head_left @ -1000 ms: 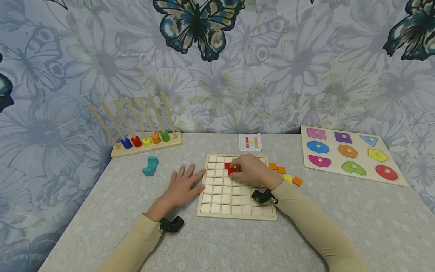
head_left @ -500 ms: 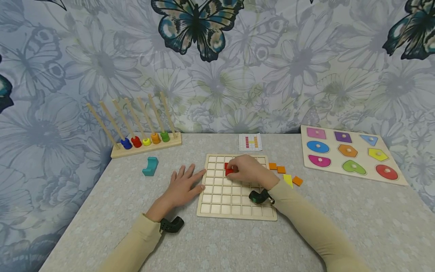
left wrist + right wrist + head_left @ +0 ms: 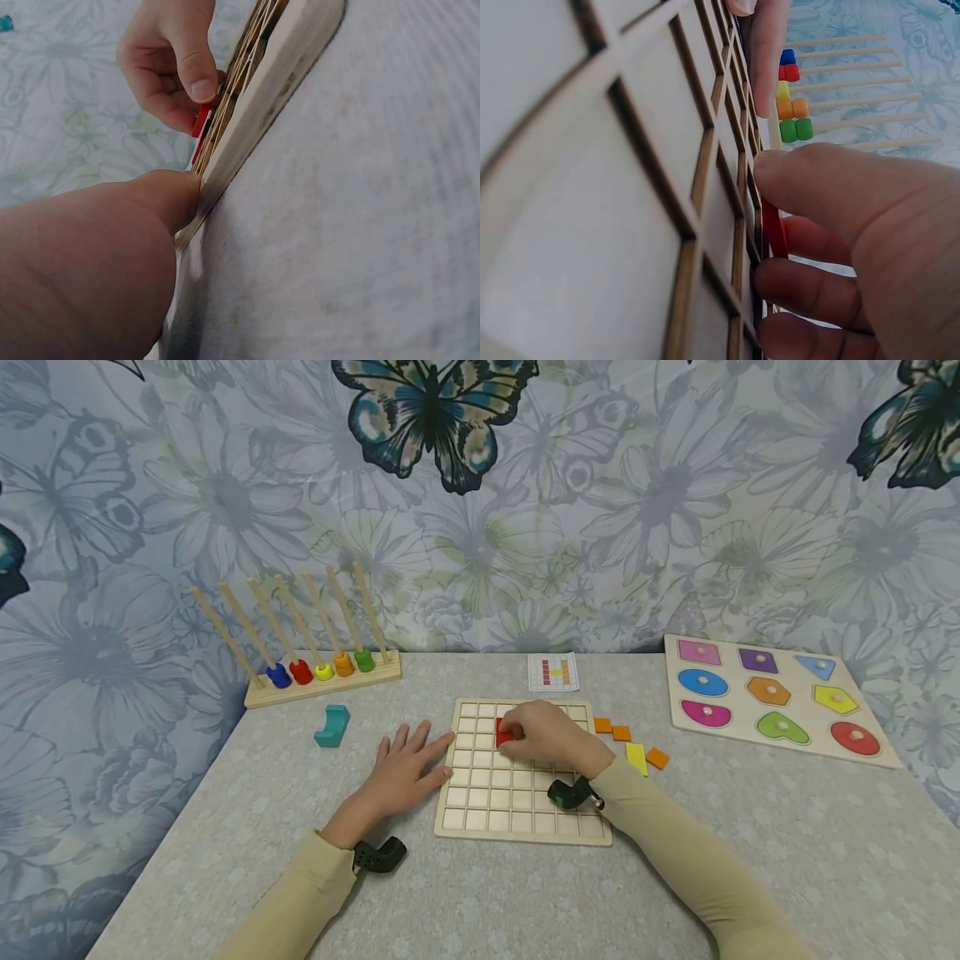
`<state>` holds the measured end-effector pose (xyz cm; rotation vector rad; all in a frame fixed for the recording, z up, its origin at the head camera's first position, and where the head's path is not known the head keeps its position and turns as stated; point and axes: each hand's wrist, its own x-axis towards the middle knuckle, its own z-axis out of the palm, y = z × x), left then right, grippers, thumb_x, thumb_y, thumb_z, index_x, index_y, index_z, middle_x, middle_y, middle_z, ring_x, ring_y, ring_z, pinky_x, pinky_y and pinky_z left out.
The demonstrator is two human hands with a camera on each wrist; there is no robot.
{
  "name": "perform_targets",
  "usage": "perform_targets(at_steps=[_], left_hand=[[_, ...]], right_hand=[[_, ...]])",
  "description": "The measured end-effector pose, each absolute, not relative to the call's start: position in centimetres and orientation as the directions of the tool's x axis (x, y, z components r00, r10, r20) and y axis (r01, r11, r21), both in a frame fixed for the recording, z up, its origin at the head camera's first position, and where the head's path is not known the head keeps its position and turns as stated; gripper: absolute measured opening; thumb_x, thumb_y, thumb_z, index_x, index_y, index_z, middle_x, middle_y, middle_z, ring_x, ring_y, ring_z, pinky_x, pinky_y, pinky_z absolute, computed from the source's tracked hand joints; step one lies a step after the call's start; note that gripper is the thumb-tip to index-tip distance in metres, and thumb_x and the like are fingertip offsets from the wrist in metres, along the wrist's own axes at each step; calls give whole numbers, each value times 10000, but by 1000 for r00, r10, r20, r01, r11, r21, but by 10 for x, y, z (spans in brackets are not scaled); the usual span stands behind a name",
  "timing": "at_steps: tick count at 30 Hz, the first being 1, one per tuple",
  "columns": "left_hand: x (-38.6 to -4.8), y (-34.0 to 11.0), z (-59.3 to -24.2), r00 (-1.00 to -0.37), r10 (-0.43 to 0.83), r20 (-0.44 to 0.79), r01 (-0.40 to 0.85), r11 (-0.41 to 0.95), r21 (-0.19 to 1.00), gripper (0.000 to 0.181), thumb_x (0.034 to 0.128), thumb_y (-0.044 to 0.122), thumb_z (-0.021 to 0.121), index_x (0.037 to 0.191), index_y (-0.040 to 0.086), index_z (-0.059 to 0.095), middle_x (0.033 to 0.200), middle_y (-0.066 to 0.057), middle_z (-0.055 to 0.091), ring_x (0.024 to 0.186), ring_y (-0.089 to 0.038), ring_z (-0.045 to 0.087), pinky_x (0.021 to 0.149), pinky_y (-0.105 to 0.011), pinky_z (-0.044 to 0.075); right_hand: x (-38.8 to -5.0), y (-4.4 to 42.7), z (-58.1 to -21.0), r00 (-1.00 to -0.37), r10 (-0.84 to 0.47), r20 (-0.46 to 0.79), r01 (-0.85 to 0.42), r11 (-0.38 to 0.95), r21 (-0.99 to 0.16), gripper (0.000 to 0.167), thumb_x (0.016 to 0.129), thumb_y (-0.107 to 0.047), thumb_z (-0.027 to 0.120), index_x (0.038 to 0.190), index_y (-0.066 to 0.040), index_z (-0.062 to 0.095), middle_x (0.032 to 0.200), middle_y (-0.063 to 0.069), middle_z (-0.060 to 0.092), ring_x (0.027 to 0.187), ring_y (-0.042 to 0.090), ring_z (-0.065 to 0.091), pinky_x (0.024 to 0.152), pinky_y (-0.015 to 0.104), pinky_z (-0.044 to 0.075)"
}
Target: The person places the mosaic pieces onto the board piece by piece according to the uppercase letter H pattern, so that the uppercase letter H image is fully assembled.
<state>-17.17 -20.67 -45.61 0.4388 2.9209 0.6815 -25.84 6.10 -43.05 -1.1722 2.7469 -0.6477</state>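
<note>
Head view: one red tile (image 3: 503, 740), square, at the upper part of a wooden grid board (image 3: 477, 799), left of centre. Right hand (image 3: 551, 733): grip nearly closed, thumb and fingertips pinching the red tile; whether it sits fully in its cell, I cannot tell. The left wrist view shows a further sliver of red beside the held piece, seemingly flat on the board. Left hand (image 3: 401, 781): fingers spread, grip holding nothing, thumb and a fingertip at the board's left edge.

Progress, by my judgement: early. Red has been started on the board; cells beneath the right hand are hidden, so no full count. Outstanding, loose off the right edge: three orange tiles (image 3: 621, 733) and a yellow piece (image 3: 636, 758), single or doubled, not clear. Behind the board, one pattern card (image 3: 553, 672), printed with red, yellow and orange squares; the orange and yellow ones appear unplaced so far.

Further items on the pale patterned surface (image 3: 435, 910): peg stacker (image 3: 330, 689), seven pegs, coloured beads on five; teal curved block (image 3: 333, 727), in front of the stacker; knobbed shape puzzle (image 3: 737, 693), nine shapes, far right.
</note>
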Motion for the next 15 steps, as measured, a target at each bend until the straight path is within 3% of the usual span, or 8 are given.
perform_targets(at_steps=[15], left_hand=[[-172,-206,-455,-954,295,-51,242,861,447,598,1047,407,547,1589,203,400,1684,-254,181,1550,-552,34,1175,-780,26]], right_hand=[[-258,61,-433,-705,-701,102,-675,620,-401,145,897,-257,780,955,-125,776,766,-48,662,674,82,514,639,227,429]])
